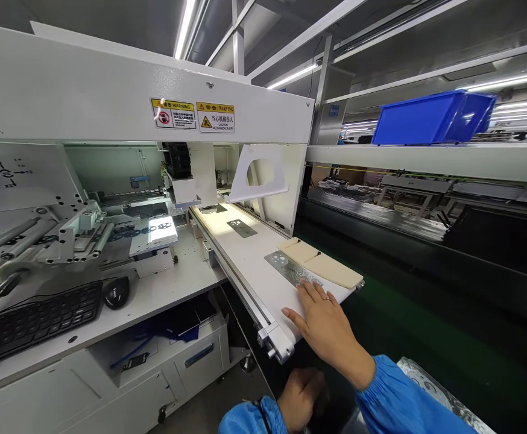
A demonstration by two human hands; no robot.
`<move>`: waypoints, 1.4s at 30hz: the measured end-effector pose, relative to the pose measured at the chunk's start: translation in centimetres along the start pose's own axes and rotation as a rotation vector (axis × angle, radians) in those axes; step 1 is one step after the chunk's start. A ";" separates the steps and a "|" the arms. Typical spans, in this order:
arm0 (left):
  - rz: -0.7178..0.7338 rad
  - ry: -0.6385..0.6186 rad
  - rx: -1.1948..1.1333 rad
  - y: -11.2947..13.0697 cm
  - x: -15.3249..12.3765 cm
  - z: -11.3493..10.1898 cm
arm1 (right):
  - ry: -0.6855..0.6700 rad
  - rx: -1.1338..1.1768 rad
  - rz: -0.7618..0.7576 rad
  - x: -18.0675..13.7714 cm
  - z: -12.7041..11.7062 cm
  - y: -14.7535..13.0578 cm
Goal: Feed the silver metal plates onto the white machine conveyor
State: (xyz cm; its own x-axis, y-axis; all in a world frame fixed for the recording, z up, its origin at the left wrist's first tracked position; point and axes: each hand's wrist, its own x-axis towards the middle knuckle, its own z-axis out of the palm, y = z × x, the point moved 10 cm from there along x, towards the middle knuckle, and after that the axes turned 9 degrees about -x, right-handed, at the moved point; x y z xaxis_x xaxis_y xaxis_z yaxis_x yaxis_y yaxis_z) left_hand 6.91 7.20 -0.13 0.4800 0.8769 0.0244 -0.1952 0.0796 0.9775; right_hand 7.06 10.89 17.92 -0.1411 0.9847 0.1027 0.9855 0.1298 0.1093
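Note:
My right hand [324, 322] lies flat with fingers stretched out, its fingertips on the near end of a thin grey phone back panel [286, 265] with round holes at its far end. The panel rests on a white conveyor belt [263, 283], against a cream guide board [320, 262] along the belt's right side. Below the belt's end, my left hand [300, 395] has its fingers curled in; they are dark and partly hidden, so what they hold, if anything, cannot be made out. Farther up the belt lies a second phone back panel [242, 228].
The belt runs into a white machine [123, 84] with warning labels. To the left are a keyboard [37, 322], a mouse [116, 292] and a roller feed [82, 238]. A blue bin [419, 120] stands on a shelf. Clear-wrapped sheets [444, 392] lie at lower right.

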 end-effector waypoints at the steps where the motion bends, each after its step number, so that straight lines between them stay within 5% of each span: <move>1: -0.002 0.002 -0.002 -0.1 0.1 -0.1 | 0.027 0.015 -0.009 -0.7 -0.2 0.4; 4: -0.005 -0.011 0.025 -0.3 0.3 -0.2 | 0.136 0.131 -0.011 -3.6 -0.5 3.6; 7: 0.001 -0.040 0.071 -0.2 0.0 -0.2 | 0.196 0.323 0.142 -7.9 0.7 10.2; 10: 0.009 -0.035 0.133 -0.1 -0.5 -0.5 | 0.066 0.395 0.337 -14.1 4.4 15.7; 12: -0.020 -0.070 0.153 -0.5 -0.7 -0.3 | -0.047 0.391 0.395 -18.4 6.7 16.7; 17: 0.015 -0.192 0.229 -0.2 -1.1 1.0 | -0.191 0.289 0.403 -24.6 10.5 13.2; 27: 0.307 -0.450 0.481 1.5 -3.1 4.5 | -0.266 0.104 0.350 -23.3 11.8 12.5; 32: 0.344 -0.464 0.556 1.2 -3.0 4.8 | -0.341 0.156 0.359 -23.3 12.6 12.7; 42: 0.353 -0.460 0.547 1.1 -2.9 4.8 | -0.270 0.157 0.369 -23.0 12.5 13.1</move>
State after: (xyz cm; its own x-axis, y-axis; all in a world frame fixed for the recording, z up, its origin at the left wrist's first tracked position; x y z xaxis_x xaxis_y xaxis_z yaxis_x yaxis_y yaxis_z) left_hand 9.37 2.44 1.90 0.7965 0.5134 0.3194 -0.0115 -0.5152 0.8570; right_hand 24.35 -8.56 4.62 0.2299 0.9606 -0.1562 0.9704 -0.2385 -0.0389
